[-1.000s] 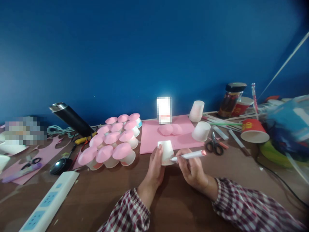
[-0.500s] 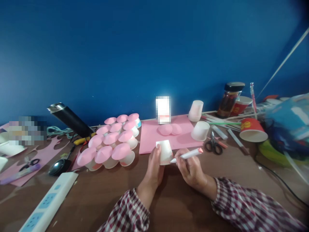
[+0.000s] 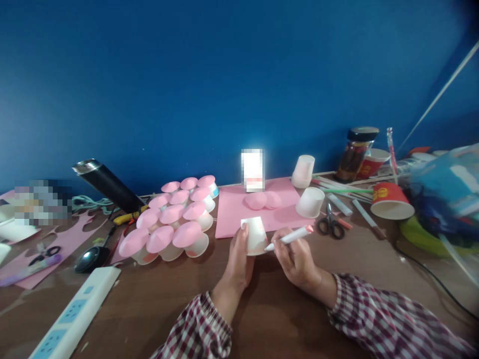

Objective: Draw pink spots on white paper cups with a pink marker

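My left hand (image 3: 238,257) is closed around a white paper cup (image 3: 256,235), held upside down above the table. Between the fingers of my right hand (image 3: 295,257) is a white marker (image 3: 290,237) with a reddish end. The marker's tip is at the lower right side of the cup; whether it touches is too small to tell. Faint reddish marks show on the cup near its right edge. Behind the cup lies a pink paper sheet (image 3: 232,214), bearing two pink cone-like pieces (image 3: 256,201). Another white paper cup (image 3: 310,203) stands at the sheet's right edge.
Several cups topped with pink cones (image 3: 172,214) stand at the left. Scissors (image 3: 331,227), loose markers (image 3: 340,205), a red paper cup (image 3: 392,200) and a jar (image 3: 357,154) are at the right. A power strip (image 3: 77,311), a lamp-like black object (image 3: 92,258) and a black flask (image 3: 110,184) lie left.
The marker and my right hand have shifted very slightly along the cup's side. My left hand and the cup stay nearly in place.
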A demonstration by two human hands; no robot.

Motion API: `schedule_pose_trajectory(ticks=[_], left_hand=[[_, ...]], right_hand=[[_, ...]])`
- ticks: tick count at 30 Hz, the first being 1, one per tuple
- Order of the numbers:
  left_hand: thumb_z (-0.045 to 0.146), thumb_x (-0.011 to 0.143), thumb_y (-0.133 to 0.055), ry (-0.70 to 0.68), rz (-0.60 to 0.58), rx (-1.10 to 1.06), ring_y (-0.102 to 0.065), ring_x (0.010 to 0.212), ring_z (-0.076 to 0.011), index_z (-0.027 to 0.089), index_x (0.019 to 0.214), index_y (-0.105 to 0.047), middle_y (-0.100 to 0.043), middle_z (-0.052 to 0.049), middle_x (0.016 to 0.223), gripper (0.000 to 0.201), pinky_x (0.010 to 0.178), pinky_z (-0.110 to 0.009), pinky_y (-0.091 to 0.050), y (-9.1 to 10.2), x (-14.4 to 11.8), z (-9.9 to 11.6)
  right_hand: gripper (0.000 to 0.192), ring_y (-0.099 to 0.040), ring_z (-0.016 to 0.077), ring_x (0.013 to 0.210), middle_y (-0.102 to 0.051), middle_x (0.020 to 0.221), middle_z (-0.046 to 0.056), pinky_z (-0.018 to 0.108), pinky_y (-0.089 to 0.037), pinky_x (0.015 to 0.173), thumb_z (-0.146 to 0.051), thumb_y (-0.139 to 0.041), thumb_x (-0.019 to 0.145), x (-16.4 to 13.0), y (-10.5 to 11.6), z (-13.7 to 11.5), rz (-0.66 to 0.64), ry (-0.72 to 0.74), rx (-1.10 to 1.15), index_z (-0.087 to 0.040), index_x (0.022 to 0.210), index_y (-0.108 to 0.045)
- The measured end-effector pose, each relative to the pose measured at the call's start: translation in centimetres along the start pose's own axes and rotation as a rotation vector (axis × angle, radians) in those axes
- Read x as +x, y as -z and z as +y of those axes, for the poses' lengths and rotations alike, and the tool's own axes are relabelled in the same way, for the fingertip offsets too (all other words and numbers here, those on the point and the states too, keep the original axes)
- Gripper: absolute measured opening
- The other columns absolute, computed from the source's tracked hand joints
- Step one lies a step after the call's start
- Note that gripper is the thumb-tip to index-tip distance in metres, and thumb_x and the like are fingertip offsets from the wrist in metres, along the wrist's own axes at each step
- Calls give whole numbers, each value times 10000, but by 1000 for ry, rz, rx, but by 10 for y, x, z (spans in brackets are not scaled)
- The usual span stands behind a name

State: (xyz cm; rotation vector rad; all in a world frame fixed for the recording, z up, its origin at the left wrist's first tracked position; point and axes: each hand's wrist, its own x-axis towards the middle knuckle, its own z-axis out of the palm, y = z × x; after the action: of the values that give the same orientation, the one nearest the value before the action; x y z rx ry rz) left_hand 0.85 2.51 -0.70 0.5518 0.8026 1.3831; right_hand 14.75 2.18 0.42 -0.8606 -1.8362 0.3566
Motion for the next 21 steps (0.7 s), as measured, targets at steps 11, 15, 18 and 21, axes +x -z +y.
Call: schedule_pose_trajectory(ticks=[11,15,18,21], left_hand=[[516,797,-652,35,32,-39,-589,702,-165,138,843,-619,-623,-48,754,382,700,-311,-493,0,0,1],[501,780,-676,33,55,-51,-592,700,-156,128,867,-617,-628,-40,762,387,697,-304,-495,-2,-1,2],[495,776,-682,36,67,-55,-596,703,-156,121,875,-616,-633,-42,765,392,694,-301,-494,-3,-2,2],[494,765,-692,35,80,-69,-600,702,-157,126,860,-619,-633,-37,755,387,692,-298,-494,-3,-2,2]], right_hand=[[139,-600,166,590,-618,691,29,277,-483,580,-114,-415,929,1,1,-2,10,-15,8,-205,859,-494],[150,-613,172,600,-627,702,32,285,-494,589,-101,-412,930,1,0,1,30,-30,15,-209,867,-494],[143,-614,178,602,-627,700,38,296,-497,591,-105,-413,929,1,0,2,33,-29,18,-208,874,-495],[139,-597,176,574,-619,676,36,294,-482,565,-113,-421,924,2,1,1,31,-27,12,-208,858,-499]])
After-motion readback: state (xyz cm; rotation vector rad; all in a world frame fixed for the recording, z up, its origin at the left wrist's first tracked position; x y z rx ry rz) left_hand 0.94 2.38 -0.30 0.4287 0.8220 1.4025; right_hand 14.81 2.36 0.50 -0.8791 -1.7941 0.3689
